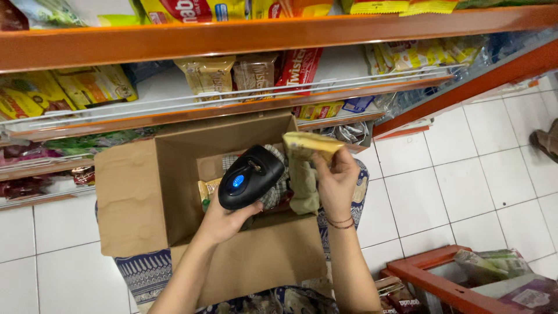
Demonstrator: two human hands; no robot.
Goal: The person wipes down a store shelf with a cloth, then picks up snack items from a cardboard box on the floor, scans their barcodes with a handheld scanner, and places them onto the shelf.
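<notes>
Left hand (224,220) fingers wrapped round black barcode scanner (250,176), over open cardboard box (131,200). Right hand (337,181) fingers pinching yellow snack packet (308,144) at fingertips, just right of scanner, above box.

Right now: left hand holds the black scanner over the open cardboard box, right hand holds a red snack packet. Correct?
Not quite. In the head view the right hand holds a yellow snack packet, not red. The left hand does hold the black scanner over the open cardboard box.
</notes>
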